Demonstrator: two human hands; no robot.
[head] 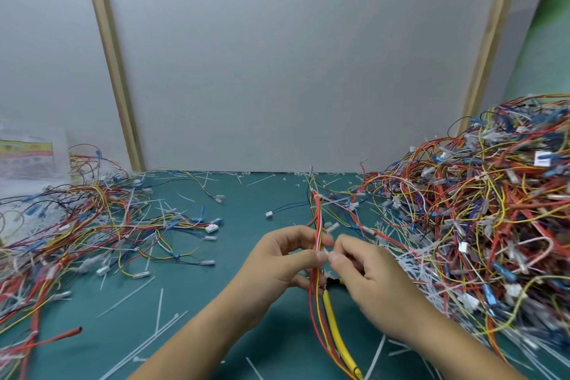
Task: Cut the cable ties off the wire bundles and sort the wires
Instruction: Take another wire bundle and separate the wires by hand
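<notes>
— Green bench mat [216, 333] under white wall panels [293, 55]. What lies on it?
— A tangled wire heap [493, 210] at the right and a looser wire spread [77, 225] at the left, with cut white ties [160, 315] scattered between.
— And the person's hands?
— The left hand [283, 259] curls its fingers round an upright wire bundle [317, 225] at centre, above the mat. The right hand [367, 271] pinches a small white piece, probably a cable tie [331, 254], against that bundle. A yellow tube [336, 330] runs down beneath the right hand.
— Any writing?
— A clear bag [37, 176] at far left carries a yellow-red label [26, 149], and a white tag [543, 159] sits on the heap. Both are too blurred to read.
</notes>
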